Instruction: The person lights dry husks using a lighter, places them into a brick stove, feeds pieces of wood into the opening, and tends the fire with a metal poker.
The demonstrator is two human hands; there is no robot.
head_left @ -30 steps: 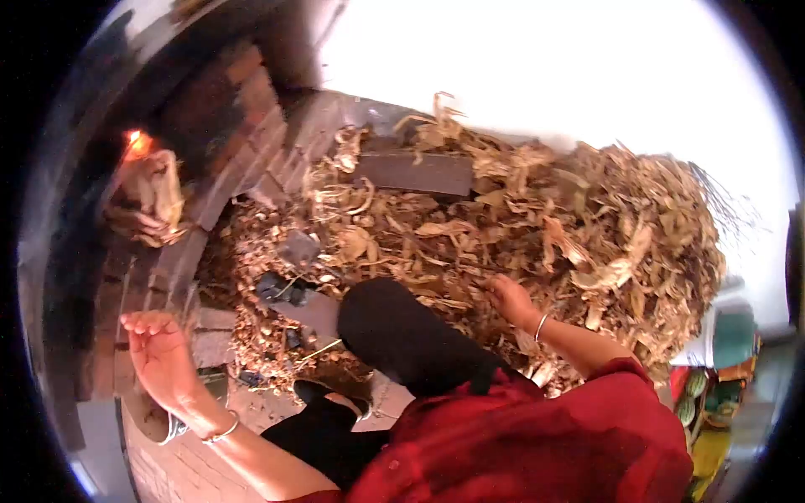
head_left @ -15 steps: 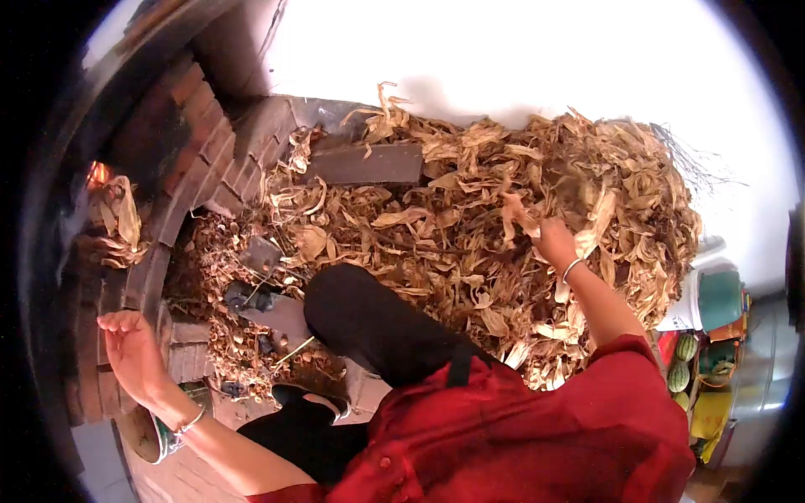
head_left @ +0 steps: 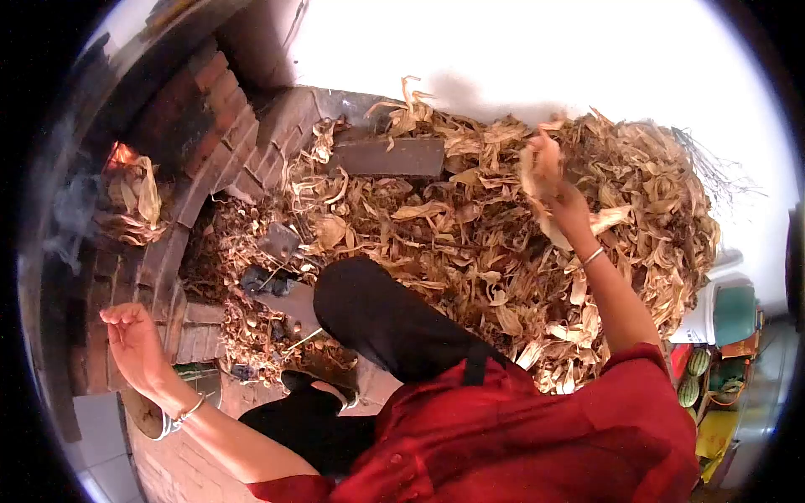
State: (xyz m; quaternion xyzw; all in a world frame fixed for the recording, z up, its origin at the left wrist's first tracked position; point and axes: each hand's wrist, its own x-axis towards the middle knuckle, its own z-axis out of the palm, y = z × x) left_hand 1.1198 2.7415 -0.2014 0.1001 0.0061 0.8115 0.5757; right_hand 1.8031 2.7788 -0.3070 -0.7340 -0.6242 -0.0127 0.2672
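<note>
The right hand [head_left: 572, 211], between two and three o'clock, is closed round dry husks [head_left: 543, 172], its fingers blurred against the husk heap [head_left: 658, 189]. The left hand [head_left: 138, 352], at eight o'clock, is half open, nothing visible in it; its wrist partly hides a bucket [head_left: 142, 415]. Toward ten, a husk bundle [head_left: 148, 201] partly covers the flame [head_left: 122, 154]; smoke [head_left: 71, 222] fades into the dark lens edge.

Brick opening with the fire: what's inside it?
Dry husks and, just past them, an orange flame. What lies behind the husks is covered; deeper in is too dark to tell.
</note>
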